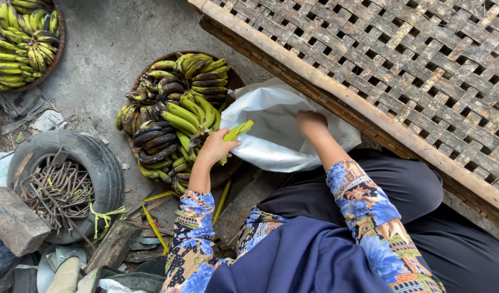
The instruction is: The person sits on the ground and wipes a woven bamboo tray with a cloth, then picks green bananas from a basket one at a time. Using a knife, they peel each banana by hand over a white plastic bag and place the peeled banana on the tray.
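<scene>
On the concrete ground beside a woven bamboo platform (412, 70), sitting and reaching forward with both arms in blue floral sleeves. Left hand (217, 146): curling closed around a yellow-green banana (236, 133), holding it just above the right edge of the round basket (230, 81) and pointing its tip toward the white sack (271, 130). Right hand (310, 122): pressing down on the sack's upper fold, close against the platform's wooden edge (fingers turned away and tucked into the cloth, so whether pinching it or merely resting there cannot be told). Sack lying crumpled between the basket and the platform, touching both. Basket heaping with banana bunches (173, 116), some bright green, several blackening, all lying just left of the held fruit. Sitting well apart at the upper left corner, a second basket of bananas (21, 40), partly cut off by the frame. Lying at lower left, an old tyre (97, 163) holding a tangle of rusty metal rods (57, 190), with scrap wood and yellow strapping scattered near it.
</scene>
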{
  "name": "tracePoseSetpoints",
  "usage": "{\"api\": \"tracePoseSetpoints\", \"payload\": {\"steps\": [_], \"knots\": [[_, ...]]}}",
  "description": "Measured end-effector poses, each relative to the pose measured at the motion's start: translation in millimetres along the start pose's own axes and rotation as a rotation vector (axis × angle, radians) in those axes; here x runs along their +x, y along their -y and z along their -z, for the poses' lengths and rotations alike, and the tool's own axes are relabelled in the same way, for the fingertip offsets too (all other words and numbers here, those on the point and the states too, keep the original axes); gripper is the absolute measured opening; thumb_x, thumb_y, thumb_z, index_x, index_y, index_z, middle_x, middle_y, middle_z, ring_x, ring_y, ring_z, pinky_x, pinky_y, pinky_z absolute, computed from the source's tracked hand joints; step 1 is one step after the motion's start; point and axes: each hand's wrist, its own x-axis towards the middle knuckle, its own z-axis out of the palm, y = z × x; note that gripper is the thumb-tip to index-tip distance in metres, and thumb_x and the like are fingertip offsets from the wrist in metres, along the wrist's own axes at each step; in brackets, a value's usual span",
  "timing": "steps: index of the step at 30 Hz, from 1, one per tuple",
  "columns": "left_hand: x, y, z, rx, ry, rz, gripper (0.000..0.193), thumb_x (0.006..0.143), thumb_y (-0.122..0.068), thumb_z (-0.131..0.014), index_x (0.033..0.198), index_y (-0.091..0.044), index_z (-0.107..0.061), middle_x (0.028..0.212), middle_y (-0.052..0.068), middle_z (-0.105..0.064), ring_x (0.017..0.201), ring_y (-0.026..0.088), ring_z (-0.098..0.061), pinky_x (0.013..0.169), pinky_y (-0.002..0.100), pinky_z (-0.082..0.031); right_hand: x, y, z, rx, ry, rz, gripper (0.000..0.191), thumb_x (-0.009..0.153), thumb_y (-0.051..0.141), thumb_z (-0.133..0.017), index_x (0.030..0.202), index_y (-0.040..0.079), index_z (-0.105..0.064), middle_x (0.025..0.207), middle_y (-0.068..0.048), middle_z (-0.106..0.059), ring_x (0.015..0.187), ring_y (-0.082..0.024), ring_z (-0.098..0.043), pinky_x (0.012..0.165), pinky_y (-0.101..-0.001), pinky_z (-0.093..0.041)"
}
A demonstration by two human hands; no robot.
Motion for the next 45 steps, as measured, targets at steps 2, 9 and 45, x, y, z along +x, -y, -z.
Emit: {"api": "tracePoseSetpoints", "payload": {"steps": [2,9,45], "knots": [[-7,-8,-7,0.092,-0.066,0.09,0.041,0.081,-0.03,-0.08,0.112,-0.006,-0.069,0.091,0.015,-0.073,0.079,0.031,-0.074,0.077,0.041,-0.058,-10,4,-13,-0.111,0.122,0.086,0.034,0.091,0.007,-0.057,0.124,0.005,-0.069,0.123,-0.02,-0.07,0.113,-0.038,-0.069,0.088,-0.0495,-0.057],[-34,-14,-29,0.313,-0.514,-0.301,0.043,0.079,-0.026,-0.085,0.112,-0.003,-0.068,0.119,0.023,-0.062,0.097,0.041,-0.065,0.082,0.048,-0.053,-29,8,-14,-0.198,0.254,0.259,0.047,0.077,-0.003,-0.066,0.122,0.012,-0.071,0.124,-0.015,-0.07,0.117,-0.034,-0.067,0.09,-0.0463,-0.058],[-39,-86,-99,0.156,-0.63,-0.736,0.049,0.093,-0.008,-0.07,0.139,-0.018,-0.056,0.128,0.01,-0.069,0.107,0.032,-0.072,0.084,0.04,-0.06,-164,24,80,0.619,-0.078,0.431,0.069,0.097,0.04,-0.058,0.16,0.031,-0.03,0.072,-0.013,-0.068,0.068,-0.031,-0.069,0.068,-0.0426,-0.053]]}}
